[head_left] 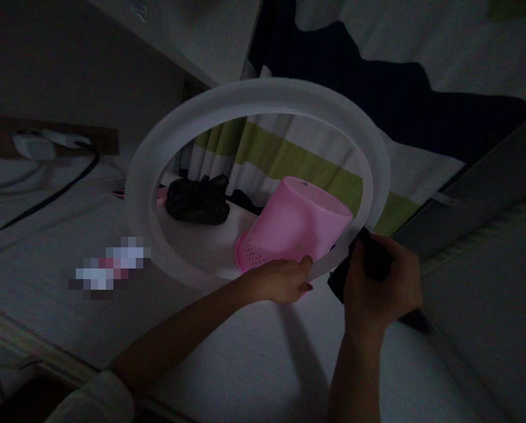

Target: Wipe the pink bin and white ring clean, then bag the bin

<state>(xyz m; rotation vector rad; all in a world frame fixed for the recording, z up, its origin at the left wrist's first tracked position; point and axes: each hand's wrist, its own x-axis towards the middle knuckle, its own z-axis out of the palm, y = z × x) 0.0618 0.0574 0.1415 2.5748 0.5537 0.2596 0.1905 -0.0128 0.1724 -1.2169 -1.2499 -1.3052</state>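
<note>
Hands (284,281) partly hide a pink bin (298,220) and black item (377,260)

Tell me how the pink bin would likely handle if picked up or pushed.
The pink bin is probably stiff, since its curved wall shows no sag or crease. It looks like plastic pierced with small holes, so it may be light for its size. Its round sides suggest it could roll if laid over.
</note>
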